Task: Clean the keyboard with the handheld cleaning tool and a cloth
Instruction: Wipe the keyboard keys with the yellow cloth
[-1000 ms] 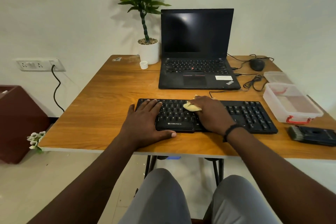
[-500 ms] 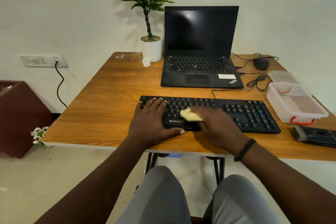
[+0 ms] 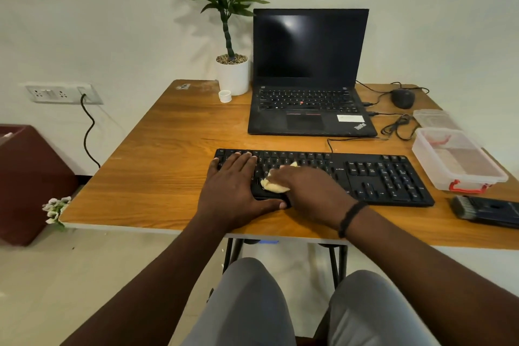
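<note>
Currently keyboard (image 3: 365,174) sits near the table's (image 3: 157,166) near edge, roughly centred, cable running far toward the laptop (image 3: 309,109). Bare wood is open on the left; the right side is crowded by a clear plastic box (image 3: 460,160) and the handheld cleaning tool (image 3: 488,209) lying near-right, apart from the keyboard. Left hand (image 3: 236,188) lies flat, fingers straight, pressing the keyboard's left end. Right hand (image 3: 311,188) presses a yellow cloth (image 3: 273,184) onto the middle keys; fingers look curled over it, though blurred.
</note>
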